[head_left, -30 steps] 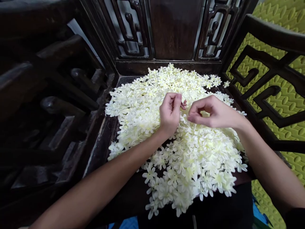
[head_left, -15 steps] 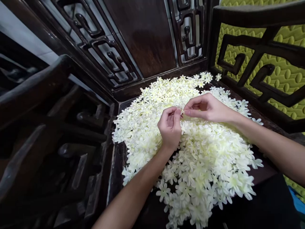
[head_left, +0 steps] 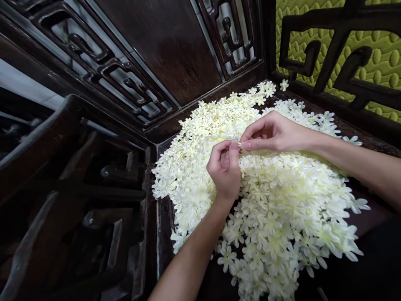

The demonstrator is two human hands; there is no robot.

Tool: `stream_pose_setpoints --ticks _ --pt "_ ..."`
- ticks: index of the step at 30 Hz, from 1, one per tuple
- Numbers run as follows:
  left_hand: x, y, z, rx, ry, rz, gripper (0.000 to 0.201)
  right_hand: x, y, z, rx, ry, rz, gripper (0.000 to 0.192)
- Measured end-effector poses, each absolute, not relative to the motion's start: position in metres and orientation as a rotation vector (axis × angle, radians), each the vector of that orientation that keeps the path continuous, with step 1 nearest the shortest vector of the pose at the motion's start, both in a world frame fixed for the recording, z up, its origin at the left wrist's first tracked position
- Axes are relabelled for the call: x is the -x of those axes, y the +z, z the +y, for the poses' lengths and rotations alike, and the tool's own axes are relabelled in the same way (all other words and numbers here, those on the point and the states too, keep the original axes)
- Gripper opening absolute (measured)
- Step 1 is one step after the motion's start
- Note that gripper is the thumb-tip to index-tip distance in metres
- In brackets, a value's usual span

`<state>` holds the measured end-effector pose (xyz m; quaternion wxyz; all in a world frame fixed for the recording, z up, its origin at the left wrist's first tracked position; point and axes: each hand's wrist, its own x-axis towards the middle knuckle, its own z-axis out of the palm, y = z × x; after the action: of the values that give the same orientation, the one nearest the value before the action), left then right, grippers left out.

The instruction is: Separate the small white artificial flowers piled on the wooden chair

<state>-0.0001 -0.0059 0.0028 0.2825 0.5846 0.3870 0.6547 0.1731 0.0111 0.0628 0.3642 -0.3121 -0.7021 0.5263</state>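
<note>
Hands (head_left: 240, 145) pinch one soft star-shaped cream flower (head_left: 239, 145).

Both forearms are bare from wrist to the picture's edge, with no sleeve, watch, bracelet or ring showing. The left hand (head_left: 224, 169) enters from 6 o'clock, the right hand (head_left: 275, 131) from 3 o'clock. The fingers (head_left: 247, 145) are slim, with short, plain, unpainted nails. A patch of dark clothing shows at 5 o'clock, its cut too dim to tell.
</note>
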Motion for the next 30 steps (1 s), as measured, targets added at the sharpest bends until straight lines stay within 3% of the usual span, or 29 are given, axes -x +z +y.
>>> stream_pose_setpoints --ticks 16,22,30 --pt "0.0018 0.0075 -0.0085 -1.659 1.685 0.952 0.014 -0.1749 0.0615 0.0111 0.797 1.341 -1.871 0.010" --pt "-0.0001 0.0053 -0.0056 -1.582 1.698 0.905 0.019 -0.1708 0.0570 0.0106 0.901 1.161 -1.863 0.002" --pt "0.0037 0.0019 -0.0015 -1.542 1.559 0.969 0.022 -0.1682 0.0559 0.0095 0.944 1.012 -1.879 0.008"
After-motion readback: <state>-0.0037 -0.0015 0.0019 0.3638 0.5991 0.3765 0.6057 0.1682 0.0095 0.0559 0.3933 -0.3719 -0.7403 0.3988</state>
